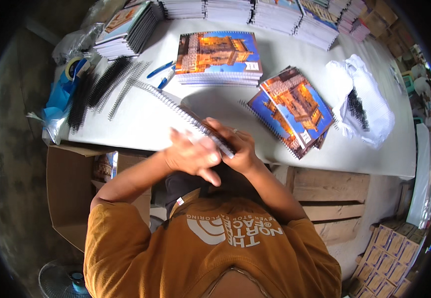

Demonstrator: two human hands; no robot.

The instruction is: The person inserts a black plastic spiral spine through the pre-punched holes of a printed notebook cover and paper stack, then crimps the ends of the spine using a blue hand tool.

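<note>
My right hand (241,151) grips a spiral-bound notebook (219,139) by its lower end, tilted on edge above the table's front side. A pale wire coil (173,105) runs along its spine, and its far end sticks out past the notebook toward the upper left. My left hand (191,153), partly blurred, lies alongside the coil with its fingers stretched and thumb apart. To the right lie a few loose notebooks (297,107) with a lit building on the cover. Behind, a neat stack of matching notebooks (218,52) rests on the white table (141,131).
Black coils (108,82) and paler ones lie at left, near blue pens (160,69) and a tape roll (75,68). A white plastic bag (377,104) with black coils sits at right. More notebook stacks (280,17) line the back. Below left stands an open cardboard box (69,188).
</note>
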